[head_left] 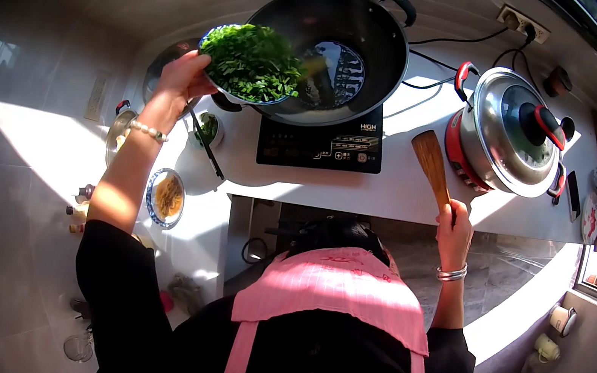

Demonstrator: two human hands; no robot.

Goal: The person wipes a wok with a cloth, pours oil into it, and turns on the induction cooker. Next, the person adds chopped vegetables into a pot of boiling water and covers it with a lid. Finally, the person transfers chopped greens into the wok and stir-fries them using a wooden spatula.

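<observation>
My left hand (186,76) grips the rim of a bowl heaped with chopped green leaves (251,61). The bowl is tilted over the left side of a large black wok (370,59), and some greens at its right edge are blurred. Dark, shiny liquid (333,73) lies in the wok's bottom. Beneath the wok is a black induction cooker (320,144). My right hand (453,235) is closed around the handle of a wooden spatula (431,163), held blade up at the counter's front edge, apart from the wok.
A lidded steel pot (508,132) with red-black handles stands at right. Left of the cooker are a small cup of greens (207,130), a dark stick-like utensil (207,145) and a blue-rimmed plate of food (165,198). Cords run to a wall socket (523,23).
</observation>
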